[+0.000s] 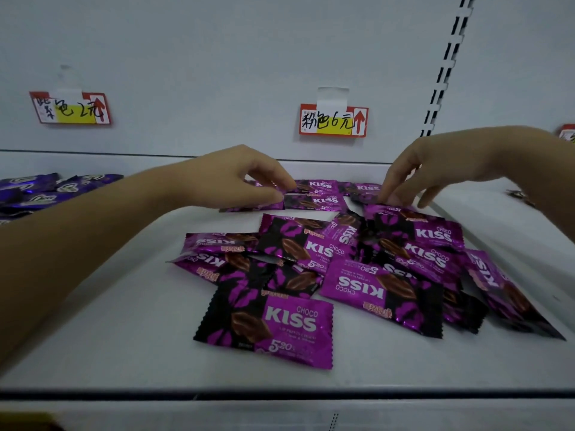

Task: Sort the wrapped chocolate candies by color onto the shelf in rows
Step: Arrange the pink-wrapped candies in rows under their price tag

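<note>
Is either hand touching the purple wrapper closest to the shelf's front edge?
No, the left hand and right hand are both on the back wrappers, while the front wrapper lies apart from them.

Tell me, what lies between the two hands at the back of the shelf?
In the head view, a few magenta KISS candies lie flat on the shelf between the left hand and the right hand.

The candy wrappers [267, 325] were magenta-purple and black, patterned with purple lip prints and white lettering — a darker violet-blue pile [37, 191] lay at far left. The shelf [124, 321] was white; the price tags [333, 121] red, white and yellow.
</note>
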A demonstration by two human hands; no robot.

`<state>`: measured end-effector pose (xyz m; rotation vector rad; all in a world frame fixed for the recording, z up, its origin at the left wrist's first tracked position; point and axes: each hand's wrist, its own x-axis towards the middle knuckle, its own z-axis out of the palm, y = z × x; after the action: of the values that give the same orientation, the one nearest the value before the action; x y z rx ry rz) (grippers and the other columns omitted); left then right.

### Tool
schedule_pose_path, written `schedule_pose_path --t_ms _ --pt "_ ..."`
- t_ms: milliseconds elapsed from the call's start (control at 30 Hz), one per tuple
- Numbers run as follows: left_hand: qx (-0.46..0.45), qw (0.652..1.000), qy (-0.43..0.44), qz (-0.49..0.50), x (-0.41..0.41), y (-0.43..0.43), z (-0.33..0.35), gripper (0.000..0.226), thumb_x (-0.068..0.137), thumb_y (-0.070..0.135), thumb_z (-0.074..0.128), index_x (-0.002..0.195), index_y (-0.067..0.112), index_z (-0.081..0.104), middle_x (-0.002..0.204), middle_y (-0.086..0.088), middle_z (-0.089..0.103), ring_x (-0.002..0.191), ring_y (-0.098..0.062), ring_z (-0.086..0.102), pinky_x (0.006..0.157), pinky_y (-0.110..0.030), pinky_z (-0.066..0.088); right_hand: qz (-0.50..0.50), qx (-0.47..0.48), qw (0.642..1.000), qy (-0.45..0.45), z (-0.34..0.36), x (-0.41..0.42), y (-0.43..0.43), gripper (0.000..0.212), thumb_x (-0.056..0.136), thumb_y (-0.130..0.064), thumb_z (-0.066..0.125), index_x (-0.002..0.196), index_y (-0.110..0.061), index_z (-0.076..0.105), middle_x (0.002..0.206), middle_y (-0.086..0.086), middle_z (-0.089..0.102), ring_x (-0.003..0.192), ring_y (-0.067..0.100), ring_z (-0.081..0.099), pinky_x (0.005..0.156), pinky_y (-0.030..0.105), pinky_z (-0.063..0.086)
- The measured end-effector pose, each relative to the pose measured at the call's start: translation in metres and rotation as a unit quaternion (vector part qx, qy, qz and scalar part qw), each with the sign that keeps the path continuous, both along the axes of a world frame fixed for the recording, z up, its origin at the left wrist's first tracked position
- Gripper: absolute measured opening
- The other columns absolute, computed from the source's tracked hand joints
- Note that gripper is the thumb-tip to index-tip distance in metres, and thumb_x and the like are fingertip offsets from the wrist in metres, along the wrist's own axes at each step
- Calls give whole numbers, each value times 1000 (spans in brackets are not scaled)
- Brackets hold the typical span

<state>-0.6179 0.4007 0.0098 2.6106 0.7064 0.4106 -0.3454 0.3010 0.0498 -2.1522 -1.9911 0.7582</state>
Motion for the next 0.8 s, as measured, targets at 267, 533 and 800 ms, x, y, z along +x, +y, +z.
schedule_pose_path --t_ms 267,533,800 --pt "-12 995 80 -51 9 -19 1 24 82 32 68 106 30 70 88 25 65 85 7 61 70 -4 40 37 -64 997 -5 7 -17 -8 16 84 -20 67 98 -22 74 99 2 73 91 18 65 86 33 53" --pt "102 984 144 -6 7 -14 -3 39 99 34 39 123 15 62 126 -2 57 112 -10 48 94 -19 32 46 -4 994 -97 -3 -25 -7 26 91 -18 60 109 -35 68 98 -28 58 107 6 57 100 29 42" --pt "100 990 98 -20 8 -14 -2 62 94 56 31 111 8 65 113 -9 61 107 -18 54 93 -32 38 72 26 995 -59 5 -34 -10 19 87 -27 63 104 -32 71 103 -15 70 98 3 63 99 30 45"
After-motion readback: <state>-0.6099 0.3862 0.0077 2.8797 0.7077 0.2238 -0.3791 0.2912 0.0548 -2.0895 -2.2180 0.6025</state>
